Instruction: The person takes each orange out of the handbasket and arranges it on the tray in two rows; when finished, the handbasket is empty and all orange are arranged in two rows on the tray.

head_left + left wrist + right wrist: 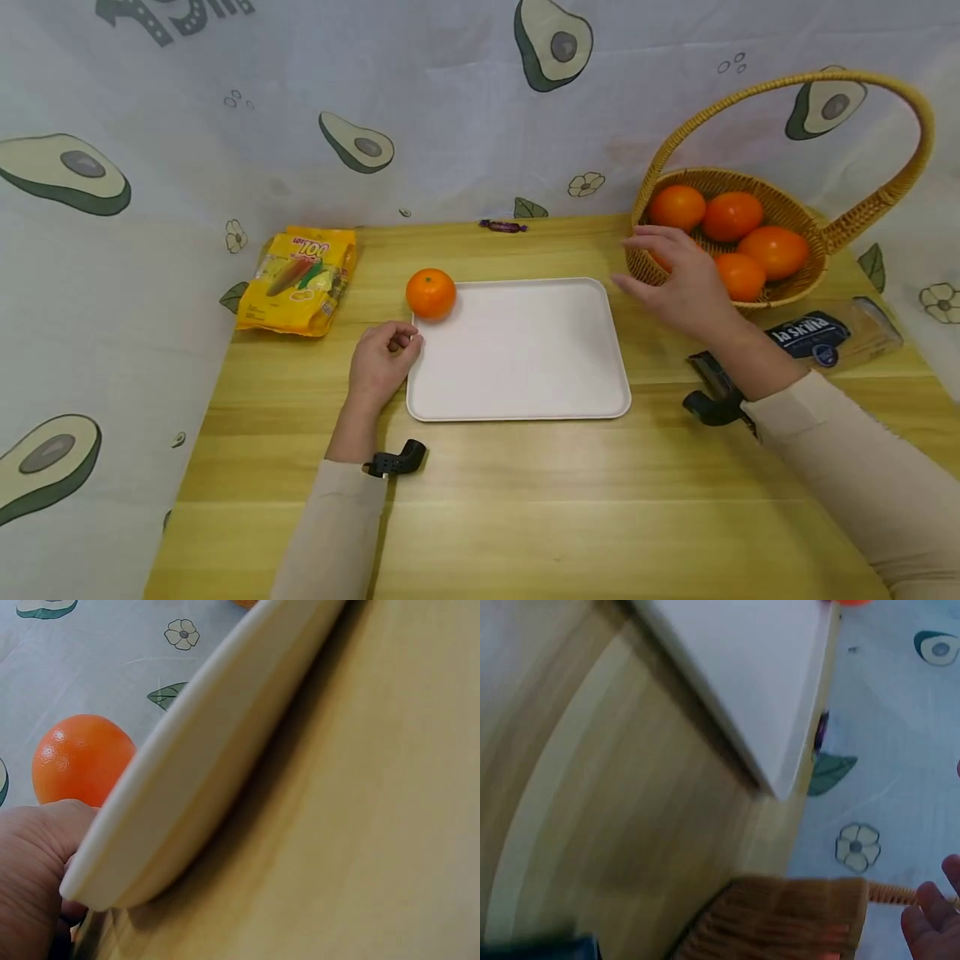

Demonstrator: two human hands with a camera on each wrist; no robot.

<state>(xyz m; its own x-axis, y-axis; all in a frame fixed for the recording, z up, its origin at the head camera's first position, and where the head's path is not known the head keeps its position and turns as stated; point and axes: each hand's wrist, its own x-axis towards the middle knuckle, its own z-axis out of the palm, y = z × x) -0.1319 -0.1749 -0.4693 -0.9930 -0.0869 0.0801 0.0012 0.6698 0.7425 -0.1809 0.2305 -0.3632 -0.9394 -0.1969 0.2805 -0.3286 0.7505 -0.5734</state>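
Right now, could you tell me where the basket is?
In the head view, the basket stands at back right, by the right hand and clear package.

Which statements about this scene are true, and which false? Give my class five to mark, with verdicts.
1. A lone orange sits at the far left corner of the white tray. True.
2. The right hand is over the middle of the white tray. False: it is at the wicker basket.
3. The yellow bag lies right of the white tray. False: it lies left.
4. The wicker basket holds several orange-coloured fruits. True.
5. The left hand is at the white tray's left edge. True.
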